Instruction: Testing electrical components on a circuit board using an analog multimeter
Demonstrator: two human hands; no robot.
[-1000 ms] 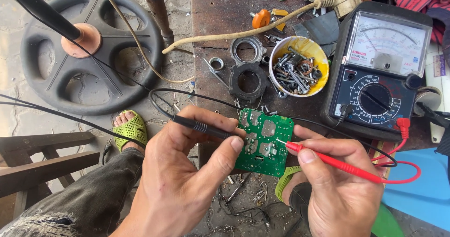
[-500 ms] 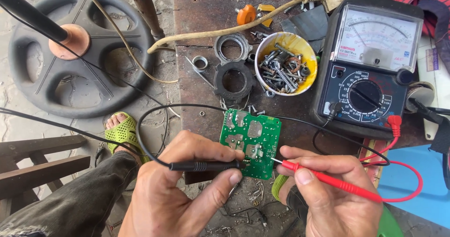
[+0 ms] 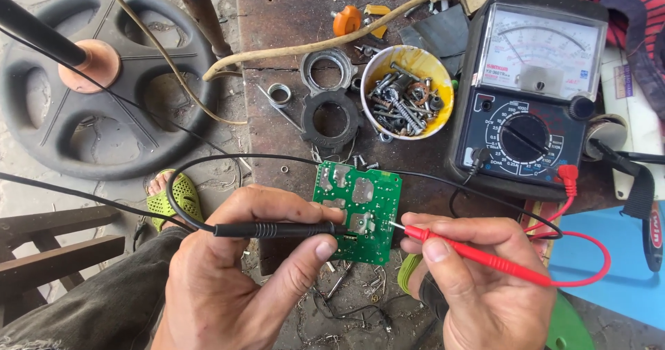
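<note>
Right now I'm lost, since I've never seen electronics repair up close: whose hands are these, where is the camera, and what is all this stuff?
The camera sits on the person's head and looks down at their own two bare hands. The left hand holds a black probe and also steadies a small green circuit board. The right hand holds a red probe like a pen, its metal tip on the board. Both probe wires run to a needle-dial meter standing on the worn brown table. Also on the table: a yellow bowl of screws, a dark ring, a metal ring and a small spring. A black wheel-shaped base lies on the ground.
</note>
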